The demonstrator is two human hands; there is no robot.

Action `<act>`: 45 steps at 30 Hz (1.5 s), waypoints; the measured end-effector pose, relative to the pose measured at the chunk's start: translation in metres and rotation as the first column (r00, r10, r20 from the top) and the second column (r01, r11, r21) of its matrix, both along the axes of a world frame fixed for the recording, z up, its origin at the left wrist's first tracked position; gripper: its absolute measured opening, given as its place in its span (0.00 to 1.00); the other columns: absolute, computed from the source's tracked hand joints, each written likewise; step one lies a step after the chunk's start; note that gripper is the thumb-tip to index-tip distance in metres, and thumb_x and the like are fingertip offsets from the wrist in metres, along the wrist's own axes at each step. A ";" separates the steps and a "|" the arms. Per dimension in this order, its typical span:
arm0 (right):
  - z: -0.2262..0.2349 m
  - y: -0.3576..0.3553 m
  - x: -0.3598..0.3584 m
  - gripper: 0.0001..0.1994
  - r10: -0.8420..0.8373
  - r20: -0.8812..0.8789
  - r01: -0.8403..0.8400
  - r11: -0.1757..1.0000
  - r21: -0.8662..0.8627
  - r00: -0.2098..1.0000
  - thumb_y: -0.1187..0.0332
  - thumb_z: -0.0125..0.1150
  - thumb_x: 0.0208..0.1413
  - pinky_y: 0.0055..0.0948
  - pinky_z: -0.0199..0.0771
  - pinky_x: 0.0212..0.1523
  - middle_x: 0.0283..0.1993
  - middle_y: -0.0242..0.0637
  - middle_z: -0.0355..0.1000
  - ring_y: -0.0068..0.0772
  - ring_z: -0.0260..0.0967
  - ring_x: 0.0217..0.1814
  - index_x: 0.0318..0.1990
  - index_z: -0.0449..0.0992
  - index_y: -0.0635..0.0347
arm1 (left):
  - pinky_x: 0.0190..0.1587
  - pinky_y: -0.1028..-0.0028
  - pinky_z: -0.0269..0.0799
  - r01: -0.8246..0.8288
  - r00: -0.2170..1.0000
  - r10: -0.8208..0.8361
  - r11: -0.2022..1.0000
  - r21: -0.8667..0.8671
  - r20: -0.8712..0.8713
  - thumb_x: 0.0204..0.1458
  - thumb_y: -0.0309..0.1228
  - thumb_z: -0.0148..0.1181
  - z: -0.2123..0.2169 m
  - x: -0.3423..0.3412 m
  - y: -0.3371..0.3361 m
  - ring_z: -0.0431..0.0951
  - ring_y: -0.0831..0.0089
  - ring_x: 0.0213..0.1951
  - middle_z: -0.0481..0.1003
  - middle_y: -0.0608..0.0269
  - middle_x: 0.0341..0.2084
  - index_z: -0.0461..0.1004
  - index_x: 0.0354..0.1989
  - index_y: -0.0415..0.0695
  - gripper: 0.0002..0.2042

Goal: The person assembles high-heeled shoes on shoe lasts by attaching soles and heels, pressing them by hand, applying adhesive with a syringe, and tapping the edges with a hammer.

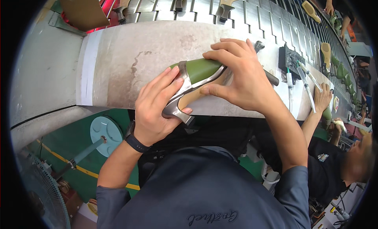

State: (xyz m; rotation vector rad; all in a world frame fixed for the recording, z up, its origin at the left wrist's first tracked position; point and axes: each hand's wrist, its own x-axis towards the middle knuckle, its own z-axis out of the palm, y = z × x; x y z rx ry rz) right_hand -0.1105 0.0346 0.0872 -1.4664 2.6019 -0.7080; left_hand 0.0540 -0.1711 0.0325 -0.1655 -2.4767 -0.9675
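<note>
While my left grip (152, 107) curls snugly round the heel end of a green, silver-trimmed shoe (202, 70) above the pale, stained bench (114, 63), my right grip (245, 77) loosely clasps its toe; probably I'm inspecting it, so next calls for careful turning.

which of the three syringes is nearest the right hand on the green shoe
The leftmost syringe is nearest the right hand; the other two syringes slant away to its right.

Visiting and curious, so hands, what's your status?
Left hand, right hand both on green shoe. Shoe tilted over bench. Syringes lie right, apart from shoe.
</note>
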 end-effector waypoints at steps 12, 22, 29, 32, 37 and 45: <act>-0.023 -0.010 0.006 0.38 0.163 -0.243 -0.181 0.982 -0.054 0.956 0.40 0.75 0.43 0.69 0.61 0.72 0.56 0.37 0.77 0.41 0.73 0.61 0.58 0.81 0.55 | 0.66 0.55 0.73 0.053 0.995 -0.053 0.999 -0.007 0.088 0.45 0.30 0.80 0.001 0.000 0.002 0.75 0.44 0.66 0.77 0.49 0.64 0.79 0.61 0.42 0.31; -0.022 -0.017 0.005 0.37 0.140 -0.220 -0.164 0.982 -0.095 0.965 0.40 0.78 0.36 0.64 0.68 0.68 0.50 0.35 0.80 0.39 0.76 0.53 0.52 0.85 0.54 | 0.61 0.55 0.72 0.030 0.998 -0.028 0.999 -0.035 0.057 0.44 0.28 0.79 -0.007 0.002 0.003 0.77 0.44 0.64 0.78 0.50 0.62 0.80 0.58 0.44 0.28; -0.019 -0.024 0.002 0.37 0.101 -0.124 -0.114 0.988 -0.108 0.987 0.45 0.84 0.25 0.62 0.69 0.68 0.46 0.35 0.82 0.41 0.79 0.50 0.47 0.87 0.54 | 0.56 0.57 0.73 0.034 0.999 -0.033 0.999 -0.038 0.013 0.46 0.28 0.78 -0.014 0.000 0.001 0.78 0.45 0.63 0.79 0.51 0.62 0.79 0.58 0.44 0.28; -0.019 -0.027 0.001 0.35 0.111 -0.081 -0.119 0.989 -0.091 0.990 0.43 0.82 0.29 0.63 0.69 0.67 0.45 0.34 0.81 0.41 0.76 0.50 0.48 0.87 0.53 | 0.54 0.57 0.72 0.029 1.000 -0.029 0.999 -0.040 -0.006 0.46 0.29 0.78 -0.017 0.000 0.000 0.78 0.45 0.63 0.79 0.51 0.61 0.79 0.59 0.44 0.28; -0.015 -0.034 -0.004 0.33 0.115 0.004 -0.115 0.992 -0.042 0.993 0.44 0.83 0.28 0.63 0.68 0.68 0.41 0.32 0.79 0.41 0.75 0.47 0.44 0.86 0.52 | 0.53 0.56 0.72 0.022 0.999 -0.023 0.999 -0.030 -0.026 0.46 0.29 0.78 -0.024 0.000 -0.001 0.78 0.45 0.62 0.79 0.51 0.61 0.78 0.59 0.45 0.28; 0.019 -0.054 -0.001 0.32 0.129 0.051 -0.137 0.969 0.206 0.990 0.50 0.86 0.26 0.65 0.65 0.70 0.39 0.33 0.78 0.43 0.76 0.46 0.42 0.83 0.55 | 0.53 0.55 0.71 0.012 1.000 -0.013 0.999 -0.029 -0.013 0.45 0.28 0.77 -0.026 0.005 0.005 0.78 0.45 0.62 0.79 0.51 0.61 0.78 0.59 0.44 0.28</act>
